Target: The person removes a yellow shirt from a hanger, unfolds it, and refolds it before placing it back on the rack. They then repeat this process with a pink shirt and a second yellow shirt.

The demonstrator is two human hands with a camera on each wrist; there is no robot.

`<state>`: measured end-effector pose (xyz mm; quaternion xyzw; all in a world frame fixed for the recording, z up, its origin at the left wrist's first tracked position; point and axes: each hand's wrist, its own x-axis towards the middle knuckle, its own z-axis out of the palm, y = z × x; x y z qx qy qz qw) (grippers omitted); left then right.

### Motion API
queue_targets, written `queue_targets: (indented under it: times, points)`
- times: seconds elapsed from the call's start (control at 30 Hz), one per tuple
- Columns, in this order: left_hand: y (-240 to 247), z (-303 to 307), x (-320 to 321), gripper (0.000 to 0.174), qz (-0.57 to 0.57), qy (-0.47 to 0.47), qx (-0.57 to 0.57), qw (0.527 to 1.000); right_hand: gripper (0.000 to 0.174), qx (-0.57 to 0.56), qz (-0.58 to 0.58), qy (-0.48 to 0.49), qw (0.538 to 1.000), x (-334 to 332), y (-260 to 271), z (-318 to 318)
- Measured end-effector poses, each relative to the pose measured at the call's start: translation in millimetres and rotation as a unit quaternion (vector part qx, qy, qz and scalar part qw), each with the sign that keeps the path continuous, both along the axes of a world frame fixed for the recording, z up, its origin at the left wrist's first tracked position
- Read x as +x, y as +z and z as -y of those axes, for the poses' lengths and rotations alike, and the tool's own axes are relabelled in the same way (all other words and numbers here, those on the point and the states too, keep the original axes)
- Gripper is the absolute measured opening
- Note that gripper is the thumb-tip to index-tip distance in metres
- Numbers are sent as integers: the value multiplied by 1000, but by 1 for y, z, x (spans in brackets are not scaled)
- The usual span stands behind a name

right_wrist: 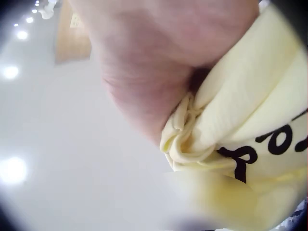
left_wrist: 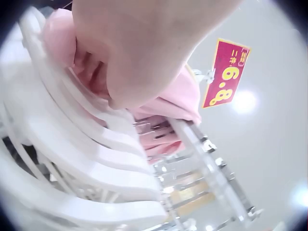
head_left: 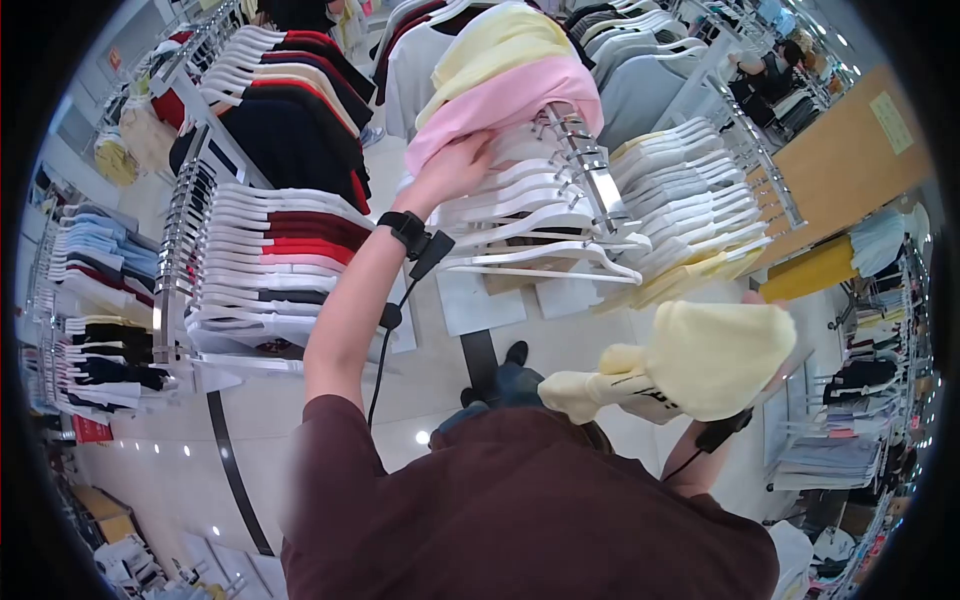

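My left hand (head_left: pixel 455 172) reaches to the rack in front, at the edge of a pink garment (head_left: pixel 520 95) draped over the rail. In the left wrist view its curled fingers and thumb grip a white hanger (left_wrist: pixel 86 113) in a tight row, with the pink cloth close around them. A pale yellow garment (head_left: pixel 720 355) with black lettering hangs bunched from my right hand (right_wrist: pixel 149 62), which grips its folded cloth in the right wrist view. The head view shows that hand mostly hidden behind the garment.
A metal rail (head_left: pixel 590 170) carries the white hangers. Another yellow garment (head_left: pixel 500 45) lies over the pink one. Dark and red clothes (head_left: pixel 310 235) hang at left, pale clothes (head_left: pixel 690 190) at right. A red price sign (left_wrist: pixel 226 74) hangs above.
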<state>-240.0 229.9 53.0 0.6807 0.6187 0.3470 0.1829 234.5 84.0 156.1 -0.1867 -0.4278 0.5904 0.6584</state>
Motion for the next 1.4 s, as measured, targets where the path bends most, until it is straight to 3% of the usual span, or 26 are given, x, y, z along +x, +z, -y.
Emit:
queue_targets:
  times: [0.03,0.07,0.13,0.2,0.23,0.27,0.33,0.4,0.43,0.47,0.53,0.57,0.6,0.67,0.8,0.93,1.07,1.17,1.3,1.37,1.4]
  points:
    - [-12,-1,-9,51,-50,17,0,999,30,-47,-58,34,997,1,-8,0]
    - [-19,-1,-19,51,-101,35,0,994,27,0,-75,134,988,-5,-17,-6]
    - [-25,2,-32,51,-111,55,-5,992,25,47,-92,230,968,-12,-20,-2]
    - [-27,-1,-38,49,-114,36,-12,993,23,-44,16,132,990,-15,-17,0]
    - [8,12,-21,45,-132,6,-65,989,24,-75,51,100,991,-15,-17,-3]
    - [28,20,-5,45,-134,5,-66,989,25,-101,18,154,983,-7,-24,-13]
    - [47,26,22,41,5,-24,-14,1000,27,-129,-14,208,970,-8,-27,-34]
    - [50,14,41,40,11,-52,29,998,29,-154,-100,292,939,-20,-22,-62]
    - [57,9,53,39,127,-30,50,990,29,-153,-99,294,938,-27,-19,-66]
    - [64,4,59,39,240,-7,71,968,31,-171,-65,276,944,-40,-16,-70]
    - [67,1,63,39,279,11,53,959,34,-206,0,239,949,-57,-12,-78]
    - [68,0,65,38,320,27,32,947,35,-110,89,254,957,-55,-27,-91]
    - [64,-3,68,38,315,28,31,948,35,-110,84,255,957,-62,-24,-97]
    - [49,-10,76,35,256,64,166,950,43,-78,247,213,942,-78,-17,-108]
    - [48,-10,94,34,248,94,248,932,45,-73,367,260,890,-100,-12,-160]
    - [47,-5,100,35,251,97,242,932,49,10,395,280,875,-139,-15,-219]
    - [52,-1,94,39,253,74,194,945,44,-7,423,307,852,-171,-16,-250]
    - [54,2,94,36,195,86,234,949,48,154,460,261,834,-178,-16,-263]
    - [58,12,93,36,164,104,235,953,47,101,417,261,865,-175,17,-242]
    - [64,16,93,37,37,143,261,954,49,116,433,252,858,-176,25,-239]
    - [68,15,92,37,37,142,260,955,49,115,433,251,858,-178,21,-243]
